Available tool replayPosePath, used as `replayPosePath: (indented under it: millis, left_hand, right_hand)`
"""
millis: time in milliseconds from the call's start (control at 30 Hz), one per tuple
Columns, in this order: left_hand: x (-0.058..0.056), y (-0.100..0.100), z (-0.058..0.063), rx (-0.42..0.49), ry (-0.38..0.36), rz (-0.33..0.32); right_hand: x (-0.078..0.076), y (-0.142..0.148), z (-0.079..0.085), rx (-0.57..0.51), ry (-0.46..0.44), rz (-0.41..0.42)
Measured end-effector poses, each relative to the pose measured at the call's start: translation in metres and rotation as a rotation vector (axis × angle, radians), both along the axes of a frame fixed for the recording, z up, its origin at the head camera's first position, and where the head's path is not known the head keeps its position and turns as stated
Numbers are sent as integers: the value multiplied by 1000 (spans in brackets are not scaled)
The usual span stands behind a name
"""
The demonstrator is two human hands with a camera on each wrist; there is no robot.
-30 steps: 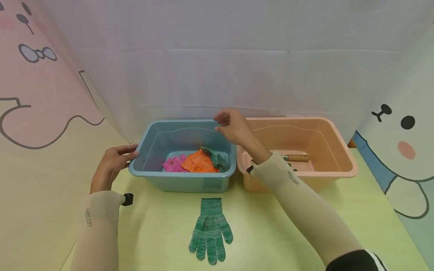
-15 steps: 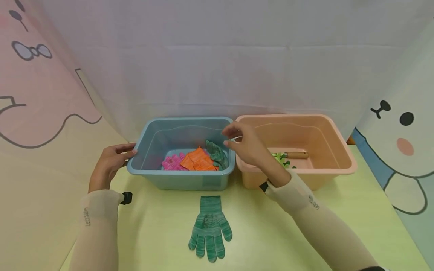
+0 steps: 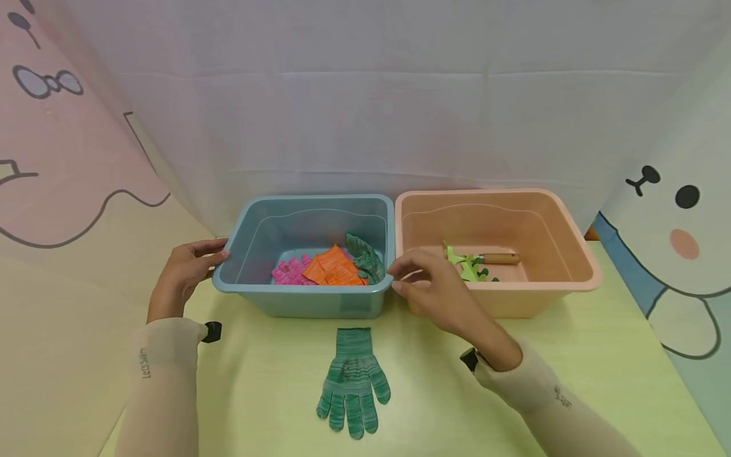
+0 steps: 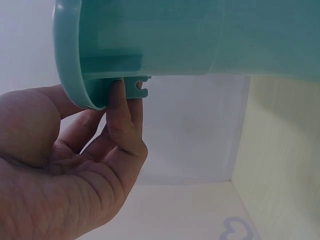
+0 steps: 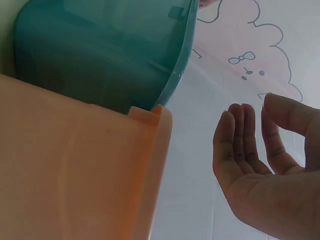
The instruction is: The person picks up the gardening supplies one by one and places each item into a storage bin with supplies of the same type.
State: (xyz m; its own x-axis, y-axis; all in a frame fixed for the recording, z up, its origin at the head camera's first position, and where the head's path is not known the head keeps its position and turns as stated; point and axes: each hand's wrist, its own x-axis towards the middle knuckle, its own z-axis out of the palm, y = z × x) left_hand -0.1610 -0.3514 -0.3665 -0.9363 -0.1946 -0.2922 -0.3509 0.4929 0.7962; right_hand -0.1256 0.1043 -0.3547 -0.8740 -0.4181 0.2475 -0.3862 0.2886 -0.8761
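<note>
My left hand (image 3: 181,276) grips the left rim of the blue bin (image 3: 320,303); in the left wrist view its fingers (image 4: 120,107) curl under that rim. Inside the bin lie a pink glove (image 3: 290,273), an orange knitted glove or cloth (image 3: 334,266) and a crumpled green glove (image 3: 365,257). My right hand (image 3: 436,292) is by the bin's front right corner, fingers loosely bent, holding nothing; the right wrist view shows it apart from both bins. Flat on the table, in front of the blue bin, lies a green knitted glove (image 3: 354,381), fingers towards me.
To the right stands a peach bin (image 3: 531,287), beside the blue one. It contains a tool with a wooden handle (image 3: 500,259) and light green leafy-looking pieces (image 3: 468,268). A white curtain (image 3: 365,114) hangs behind, with cartoon-printed cloth at both sides.
My right hand has come down and towards me, from above the gap between the bins to the blue bin's front right corner. The left hand keeps its grip on the rim.
</note>
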Motion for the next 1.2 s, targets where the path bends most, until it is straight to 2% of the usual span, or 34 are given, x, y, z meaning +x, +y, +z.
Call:
replayPosePath:
  millis: [367,833,1200]
  left_hand:
    - [-1,0,1,0,-2,-12]
    - [0,1,2,3,-9,-13]
    - [2,0,0,-9,-4,-12]
  right_hand:
    - [22,13,-30,63,-63,29]
    - [29,9,-86,26,-160,109]
    - [33,-5,-115,29,-234,94]
